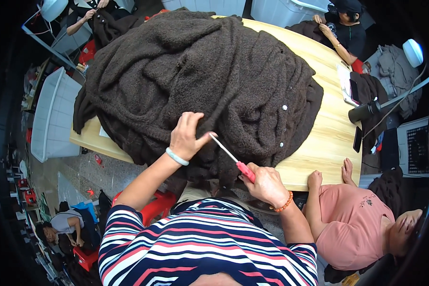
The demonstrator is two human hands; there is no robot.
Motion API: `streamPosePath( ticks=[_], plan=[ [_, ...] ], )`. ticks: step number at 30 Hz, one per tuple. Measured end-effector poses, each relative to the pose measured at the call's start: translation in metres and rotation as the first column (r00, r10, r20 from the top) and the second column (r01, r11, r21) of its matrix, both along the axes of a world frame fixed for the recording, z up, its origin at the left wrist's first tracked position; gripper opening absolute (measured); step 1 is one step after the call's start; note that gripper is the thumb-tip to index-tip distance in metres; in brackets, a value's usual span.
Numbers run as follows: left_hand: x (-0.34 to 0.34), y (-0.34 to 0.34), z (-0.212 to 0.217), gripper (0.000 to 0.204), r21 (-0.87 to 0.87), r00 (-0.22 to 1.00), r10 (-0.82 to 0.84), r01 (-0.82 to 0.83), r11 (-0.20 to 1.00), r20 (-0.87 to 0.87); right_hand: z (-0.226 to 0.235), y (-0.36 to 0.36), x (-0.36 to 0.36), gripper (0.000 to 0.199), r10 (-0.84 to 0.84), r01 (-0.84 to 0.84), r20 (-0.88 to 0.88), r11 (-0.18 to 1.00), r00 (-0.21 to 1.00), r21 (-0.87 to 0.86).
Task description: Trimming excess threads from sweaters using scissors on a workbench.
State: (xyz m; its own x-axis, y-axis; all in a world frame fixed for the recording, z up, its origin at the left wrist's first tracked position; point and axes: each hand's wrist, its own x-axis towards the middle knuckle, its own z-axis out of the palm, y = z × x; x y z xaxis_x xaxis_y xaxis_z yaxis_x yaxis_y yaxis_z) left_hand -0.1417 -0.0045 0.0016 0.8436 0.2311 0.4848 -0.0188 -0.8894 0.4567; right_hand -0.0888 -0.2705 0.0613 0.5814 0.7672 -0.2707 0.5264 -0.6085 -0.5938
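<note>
Brown fleecy cloth [176, 62] lies heaped on the tabletop [329, 128] at upper centre, our left hand [186, 138] loosely spread at its near side, perhaps steadying it, while our right hand [267, 183] grips a pink-handled pointed tool [245, 170], tip near the left thumb, presumably for control.

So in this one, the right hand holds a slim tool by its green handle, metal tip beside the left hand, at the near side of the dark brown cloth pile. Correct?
Not quite: the handle is pinkish red, not green, as the head view shows. The right hand does hold the slim tool, metal tip beside the left hand, at the near side of the dark brown cloth pile.
</note>
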Motion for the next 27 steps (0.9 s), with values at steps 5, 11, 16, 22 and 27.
streamPosePath(
  ticks=[5,11,16,22,27],
  plan=[
    [0.043,-0.011,-0.001,0.057,0.289,0.997,0.034,-0.014,0.957,-0.063,0.005,-0.016,0.001,0.021,-0.154,0.153,0.025,0.988,0.988,0.029],
    [0.057,0.022,-0.02,0.01,-0.69,0.96,-0.215,0.032,0.723,-0.181,0.015,-0.01,0.005,0.02,-0.211,0.21,0.055,0.977,0.976,0.024],
    [0.046,0.04,-0.018,0.016,-0.997,0.96,-0.274,-0.046,0.058,-0.06,0.007,0.005,0.001,0.023,-0.019,0.019,0.059,1.0,0.998,0.015],
    [0.039,0.038,-0.016,0.015,-0.997,0.961,-0.273,-0.065,-0.053,-0.048,0.012,0.013,0.011,0.022,-0.002,0.002,0.013,0.999,1.0,-0.035],
    [0.046,0.046,-0.032,0.023,-0.349,0.981,-0.084,0.017,0.937,-0.176,0.001,0.004,0.019,0.024,-0.11,0.107,0.038,0.991,0.993,0.075]
  ],
)
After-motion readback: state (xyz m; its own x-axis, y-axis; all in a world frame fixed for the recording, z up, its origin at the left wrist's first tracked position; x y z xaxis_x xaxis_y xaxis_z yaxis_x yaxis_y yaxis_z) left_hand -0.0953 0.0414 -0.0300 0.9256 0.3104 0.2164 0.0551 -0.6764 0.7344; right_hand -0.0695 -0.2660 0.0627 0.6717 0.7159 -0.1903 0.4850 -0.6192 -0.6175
